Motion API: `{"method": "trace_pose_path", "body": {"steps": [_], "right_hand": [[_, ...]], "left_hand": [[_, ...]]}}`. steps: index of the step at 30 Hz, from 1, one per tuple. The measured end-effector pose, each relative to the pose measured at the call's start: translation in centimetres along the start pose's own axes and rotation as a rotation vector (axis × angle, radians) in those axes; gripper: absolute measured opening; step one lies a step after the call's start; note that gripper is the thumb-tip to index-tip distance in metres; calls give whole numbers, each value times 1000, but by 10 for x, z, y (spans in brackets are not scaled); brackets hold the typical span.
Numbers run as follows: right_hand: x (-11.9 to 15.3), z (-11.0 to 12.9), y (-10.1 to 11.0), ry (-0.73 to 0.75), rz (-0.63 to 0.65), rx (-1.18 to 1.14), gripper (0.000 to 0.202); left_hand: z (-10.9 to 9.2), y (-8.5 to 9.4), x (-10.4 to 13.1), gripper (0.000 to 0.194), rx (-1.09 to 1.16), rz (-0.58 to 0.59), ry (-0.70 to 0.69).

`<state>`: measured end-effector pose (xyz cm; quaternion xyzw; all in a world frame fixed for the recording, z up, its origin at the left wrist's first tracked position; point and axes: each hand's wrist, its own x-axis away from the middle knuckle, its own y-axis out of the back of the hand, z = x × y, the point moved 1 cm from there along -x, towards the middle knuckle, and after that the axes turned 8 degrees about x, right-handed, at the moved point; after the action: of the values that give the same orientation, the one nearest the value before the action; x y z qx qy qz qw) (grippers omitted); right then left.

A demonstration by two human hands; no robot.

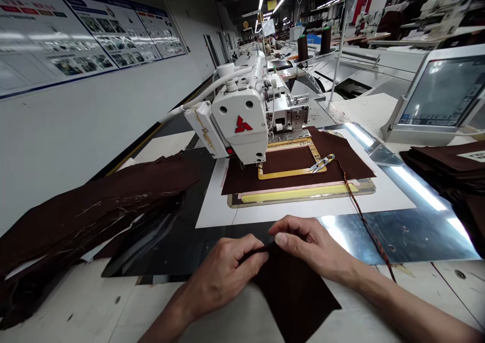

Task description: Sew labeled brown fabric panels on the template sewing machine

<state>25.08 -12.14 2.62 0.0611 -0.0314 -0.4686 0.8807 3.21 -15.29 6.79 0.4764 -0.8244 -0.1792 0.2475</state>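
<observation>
A small dark brown fabric piece (297, 295) hangs from both hands above the table's front edge. My left hand (227, 264) pinches its upper left edge between thumb and fingers. At the upper right edge, my right hand (308, 242) has thumb and curled fingers closed on the same fabric. Beyond the hands, a larger brown panel (341, 156) lies under the head of a white sewing machine (242, 115). A yellow frame (282, 174) rests on that panel, and thread snips (322, 164) with a braided cord (358, 209) lie across its right corner.
Brown fabric (98, 196) is heaped at the left. More brown pieces (447, 163) are stacked at the right, below a tilted control screen (441, 93). A shiny metal plate (401, 234) surrounds the white sheet (212, 209) under the panel. Thread cones (325, 42) stand behind.
</observation>
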Motion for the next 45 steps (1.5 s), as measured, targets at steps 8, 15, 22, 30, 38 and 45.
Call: {"method": "trace_pose_path", "body": {"steps": [8,15,22,30,38,45], "right_hand": [[0,-5,-1,-64,99,10,20],[1,-13,-3,-77,121,-39,29],[1,-11,-6,-38,162,-35,31],[1,-12,-6,-46,170,-21,32],[1,-6,-6,-49,168,20,30],[1,-2,-4,-6,129,97,36]], "left_hand": [[0,7,1,21,60,-20,50],[15,17,3,27,385,83,161],[26,12,-4,49,400,71,76],[22,7,-5,43,273,3,57],[17,3,-3,40,145,-54,34],[12,-4,-2,35,72,-55,-24]]}}
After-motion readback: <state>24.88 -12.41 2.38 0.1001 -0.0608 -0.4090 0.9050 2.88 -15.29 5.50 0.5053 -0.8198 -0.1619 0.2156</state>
